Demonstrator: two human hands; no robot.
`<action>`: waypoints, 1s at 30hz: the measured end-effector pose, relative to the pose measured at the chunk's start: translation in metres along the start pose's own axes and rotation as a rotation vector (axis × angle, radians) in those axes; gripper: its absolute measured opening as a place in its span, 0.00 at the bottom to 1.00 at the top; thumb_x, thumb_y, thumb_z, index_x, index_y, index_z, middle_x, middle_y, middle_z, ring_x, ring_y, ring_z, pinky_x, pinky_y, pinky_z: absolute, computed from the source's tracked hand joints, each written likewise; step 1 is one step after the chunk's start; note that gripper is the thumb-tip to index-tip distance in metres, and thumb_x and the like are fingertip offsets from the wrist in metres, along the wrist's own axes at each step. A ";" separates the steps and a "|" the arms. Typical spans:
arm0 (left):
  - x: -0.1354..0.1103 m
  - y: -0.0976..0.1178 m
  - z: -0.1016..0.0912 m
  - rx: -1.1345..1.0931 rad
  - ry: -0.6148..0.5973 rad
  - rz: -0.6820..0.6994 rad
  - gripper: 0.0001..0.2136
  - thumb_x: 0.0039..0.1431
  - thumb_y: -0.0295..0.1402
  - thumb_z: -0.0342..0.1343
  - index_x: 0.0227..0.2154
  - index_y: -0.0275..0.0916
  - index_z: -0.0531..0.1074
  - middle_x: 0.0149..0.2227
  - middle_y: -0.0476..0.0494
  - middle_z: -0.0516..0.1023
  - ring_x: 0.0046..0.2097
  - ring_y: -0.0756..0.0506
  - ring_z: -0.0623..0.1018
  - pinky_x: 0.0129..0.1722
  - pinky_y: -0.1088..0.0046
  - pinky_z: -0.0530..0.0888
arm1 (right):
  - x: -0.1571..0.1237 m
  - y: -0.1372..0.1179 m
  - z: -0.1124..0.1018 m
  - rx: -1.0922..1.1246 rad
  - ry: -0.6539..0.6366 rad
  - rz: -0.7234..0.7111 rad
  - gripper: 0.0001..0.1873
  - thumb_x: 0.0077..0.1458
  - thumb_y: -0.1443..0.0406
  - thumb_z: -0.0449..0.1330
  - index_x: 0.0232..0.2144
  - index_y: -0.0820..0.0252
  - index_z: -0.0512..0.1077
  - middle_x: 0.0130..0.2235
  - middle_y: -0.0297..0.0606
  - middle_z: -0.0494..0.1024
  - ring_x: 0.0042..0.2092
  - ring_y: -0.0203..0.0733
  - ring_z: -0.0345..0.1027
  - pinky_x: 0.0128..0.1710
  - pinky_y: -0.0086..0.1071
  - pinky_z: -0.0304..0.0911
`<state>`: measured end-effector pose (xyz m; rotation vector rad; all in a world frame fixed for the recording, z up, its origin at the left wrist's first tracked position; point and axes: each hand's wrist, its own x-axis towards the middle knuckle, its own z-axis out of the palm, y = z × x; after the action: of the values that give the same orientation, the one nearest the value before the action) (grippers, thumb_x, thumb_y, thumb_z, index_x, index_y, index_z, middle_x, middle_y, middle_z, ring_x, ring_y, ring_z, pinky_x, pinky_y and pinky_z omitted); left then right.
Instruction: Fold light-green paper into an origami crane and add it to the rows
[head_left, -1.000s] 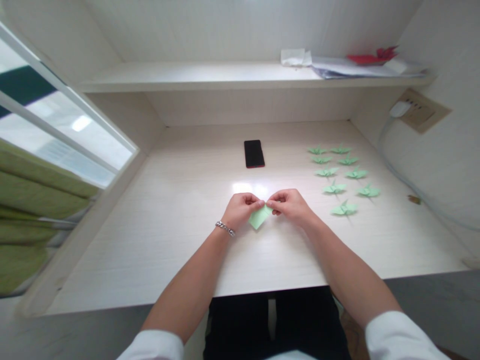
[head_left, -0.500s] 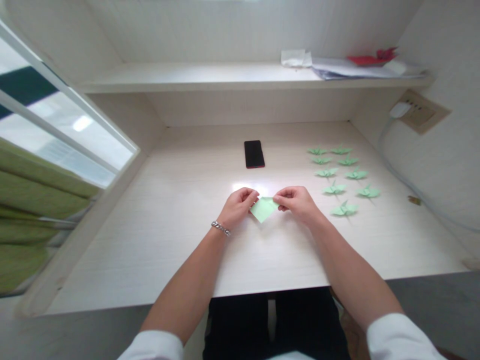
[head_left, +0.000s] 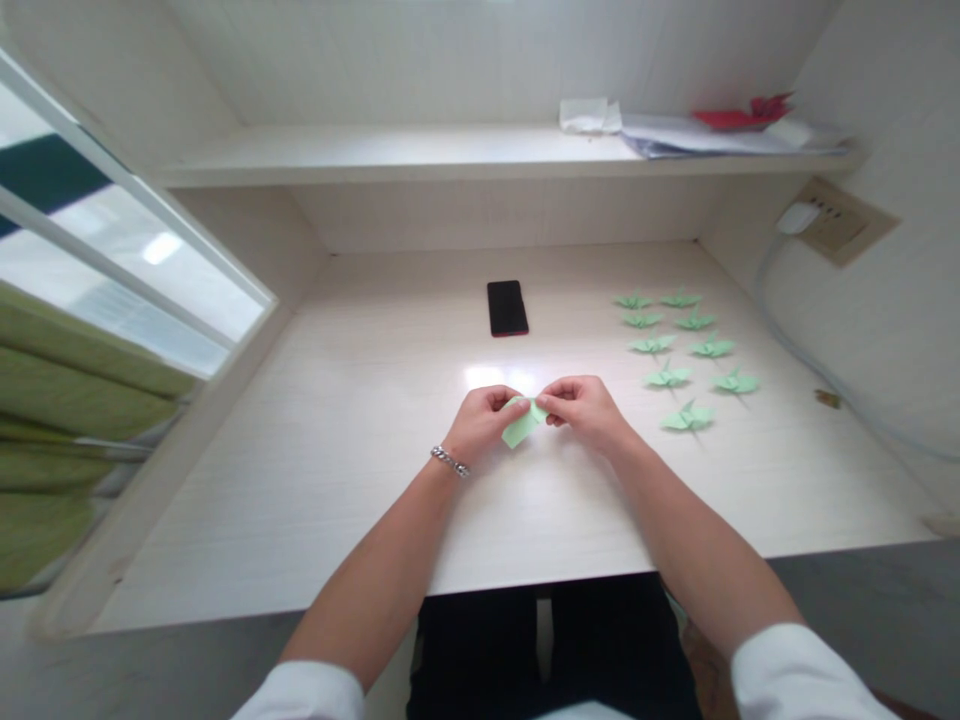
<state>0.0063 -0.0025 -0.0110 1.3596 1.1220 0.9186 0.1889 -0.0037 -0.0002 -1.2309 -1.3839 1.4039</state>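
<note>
A small folded sheet of light green paper (head_left: pixel 519 430) is held between both hands, just over the desk near its middle. My left hand (head_left: pixel 486 420) pinches the left and upper part, its thumb lying across the paper. On the other side, my right hand (head_left: pixel 585 408) grips the upper right edge between thumb and fingertips. The fingers hide part of the sheet, so its exact folds cannot be made out. Off to the right of my right hand stand several green paper cranes (head_left: pixel 688 418) in two rough columns.
A black phone (head_left: pixel 508 308) lies beyond my hands on the white desk (head_left: pixel 337 400). Papers (head_left: pixel 697 138) and a red folded paper piece (head_left: pixel 739 118) rest on the shelf (head_left: pixel 375 150). A charger (head_left: pixel 798 218) with a cable sits in the right wall socket. A green curtain (head_left: pixel 67 430) hangs left.
My hands have come closer together on the green paper. The left thumb has slid over its top, and less of the sheet shows than before.
</note>
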 end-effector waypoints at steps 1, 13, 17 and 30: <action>0.000 0.000 0.000 0.021 0.000 0.008 0.14 0.48 0.41 0.61 0.27 0.33 0.74 0.25 0.46 0.74 0.26 0.51 0.69 0.25 0.76 0.65 | 0.000 0.000 0.000 -0.009 -0.004 -0.002 0.14 0.44 0.58 0.65 0.28 0.66 0.75 0.21 0.36 0.74 0.22 0.34 0.67 0.22 0.27 0.63; -0.004 0.002 0.000 0.226 -0.010 0.143 0.10 0.52 0.38 0.57 0.27 0.35 0.75 0.26 0.47 0.74 0.28 0.50 0.70 0.28 0.75 0.66 | 0.004 0.009 -0.002 -0.209 -0.152 -0.063 0.09 0.49 0.62 0.59 0.27 0.63 0.74 0.24 0.35 0.73 0.25 0.35 0.66 0.25 0.27 0.62; -0.001 0.002 -0.009 0.152 0.092 0.096 0.10 0.49 0.39 0.59 0.25 0.35 0.74 0.23 0.48 0.72 0.25 0.51 0.68 0.25 0.76 0.64 | 0.005 0.007 -0.017 -0.165 -0.164 -0.014 0.09 0.49 0.62 0.60 0.27 0.64 0.74 0.25 0.37 0.75 0.25 0.34 0.66 0.26 0.27 0.62; -0.005 0.005 -0.006 0.147 0.011 0.088 0.11 0.50 0.40 0.58 0.27 0.34 0.75 0.26 0.45 0.75 0.27 0.50 0.70 0.26 0.76 0.66 | 0.002 0.002 -0.011 -0.329 -0.132 -0.173 0.08 0.52 0.61 0.58 0.30 0.61 0.72 0.26 0.34 0.73 0.27 0.35 0.64 0.27 0.28 0.59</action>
<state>0.0003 -0.0056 -0.0048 1.5350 1.1639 0.9220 0.1989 0.0003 -0.0013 -1.2028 -1.8234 1.1863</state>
